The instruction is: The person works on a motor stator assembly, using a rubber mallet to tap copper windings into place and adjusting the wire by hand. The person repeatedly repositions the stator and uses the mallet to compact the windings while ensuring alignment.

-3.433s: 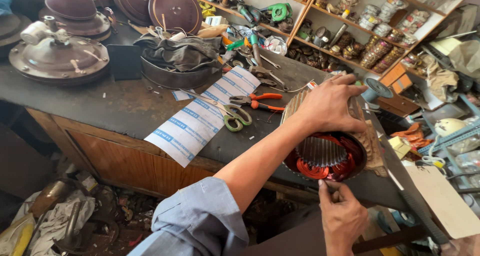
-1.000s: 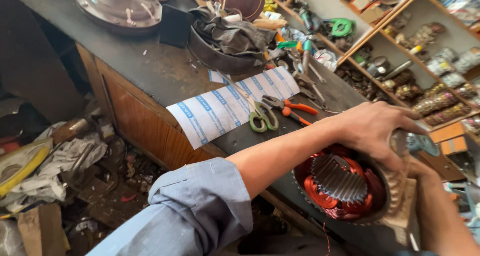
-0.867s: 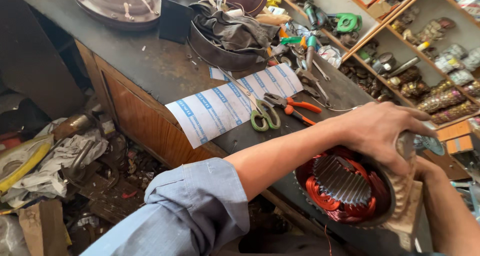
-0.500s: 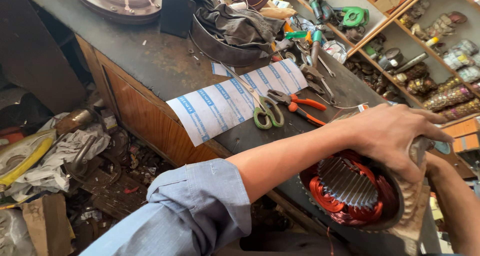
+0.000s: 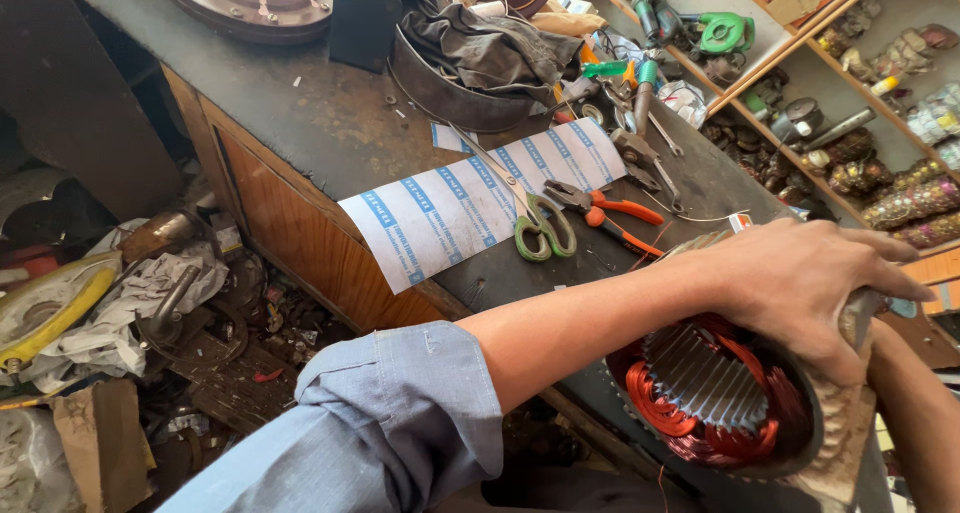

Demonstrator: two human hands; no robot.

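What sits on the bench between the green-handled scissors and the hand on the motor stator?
In the head view, orange-handled pliers lie between the green-handled scissors and the left hand resting on the motor stator.

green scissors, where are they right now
The green scissors lie mid-bench in the head view, on the striped sheet, just left of the orange pliers.

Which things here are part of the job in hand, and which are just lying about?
In hand:
left hand gripping the stator
copper windings

Lying about:
scissors
pliers
striped sheet
pan of rags
green drill
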